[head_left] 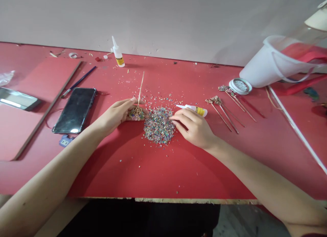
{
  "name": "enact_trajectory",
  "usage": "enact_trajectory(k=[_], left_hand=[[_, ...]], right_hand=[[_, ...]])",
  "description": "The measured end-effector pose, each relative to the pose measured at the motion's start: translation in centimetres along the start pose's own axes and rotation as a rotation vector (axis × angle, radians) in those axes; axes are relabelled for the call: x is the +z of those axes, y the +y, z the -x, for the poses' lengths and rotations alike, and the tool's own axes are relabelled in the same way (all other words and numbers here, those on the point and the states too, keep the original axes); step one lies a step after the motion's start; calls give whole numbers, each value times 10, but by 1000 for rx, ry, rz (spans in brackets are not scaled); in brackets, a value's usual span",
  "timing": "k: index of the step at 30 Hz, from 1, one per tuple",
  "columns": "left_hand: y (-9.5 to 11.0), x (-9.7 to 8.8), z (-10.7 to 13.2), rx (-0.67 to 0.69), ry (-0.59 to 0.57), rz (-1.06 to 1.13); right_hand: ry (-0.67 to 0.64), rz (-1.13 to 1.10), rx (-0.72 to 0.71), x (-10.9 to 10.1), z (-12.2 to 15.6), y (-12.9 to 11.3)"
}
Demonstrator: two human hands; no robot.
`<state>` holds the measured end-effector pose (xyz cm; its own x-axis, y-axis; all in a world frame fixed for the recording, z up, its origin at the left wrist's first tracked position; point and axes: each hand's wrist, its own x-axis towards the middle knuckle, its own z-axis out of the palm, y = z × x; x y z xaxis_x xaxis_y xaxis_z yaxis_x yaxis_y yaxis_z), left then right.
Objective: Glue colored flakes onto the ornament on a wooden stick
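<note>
My left hand (119, 113) is closed around the decorated head of a gold hairpin (139, 93), whose thin stem points up and away from me. Colourful chips cover the part of the head that shows between my fingers. Beside it on the red table lies a pile of small, shiny multicoloured stone chips (158, 128). At the pile's right edge, my right hand (195, 128) has its thumb and fingertips drawn together; anything between them is too small to make out. Just behind that hand, a white glue bottle with a yellow label (200, 110) lies on its side, partly covered by the fingers.
Several finished-looking hairpins (222, 105) lie to the right, near a small round container (240, 86) and a tilted white bucket (263, 63). Another glue bottle (119, 56) stands at the back. A phone (75, 110), a brush (79, 82) and a board (33, 117) occupy the left.
</note>
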<state>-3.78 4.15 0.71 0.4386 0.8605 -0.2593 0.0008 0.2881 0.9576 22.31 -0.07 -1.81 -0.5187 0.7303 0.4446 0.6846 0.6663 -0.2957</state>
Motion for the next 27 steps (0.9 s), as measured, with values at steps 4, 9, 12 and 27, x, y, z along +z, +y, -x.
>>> enact_trajectory(k=[4,9,12,27], left_hand=[[1,1,0,6,1,4],[1,1,0,-2,4,28],[1,2,1,1,-3,23],[0,0,0,-5,-29,37]], right_hand=[[-71,-45,-139,-1,0,-1],[-107,-86,-238,-1,1,-4],[-49,-28,-115,0,0,-3],[-90,-168,-168,-5,1,-5]])
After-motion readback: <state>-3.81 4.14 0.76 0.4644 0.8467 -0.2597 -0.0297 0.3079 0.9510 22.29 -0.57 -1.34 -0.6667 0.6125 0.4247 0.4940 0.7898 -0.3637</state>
